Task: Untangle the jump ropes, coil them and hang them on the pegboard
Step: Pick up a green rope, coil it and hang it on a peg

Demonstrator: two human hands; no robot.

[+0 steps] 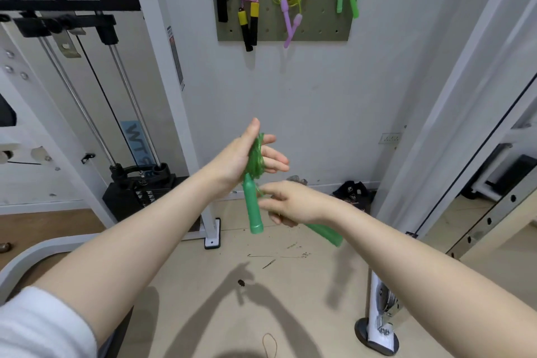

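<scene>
Left hand (247, 154) wrapped in green rope (255, 158) (coiled), right hand (293, 203) pinching cord

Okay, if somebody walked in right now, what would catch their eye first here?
Mid-frame, the left hand has a green plastic jump rope coiled round its spread fingers, one handle dangling, while the right hand grips the other handle. Above, a grey-green pegboard on the white wall carries brightly coloured ropes already hung.
</scene>
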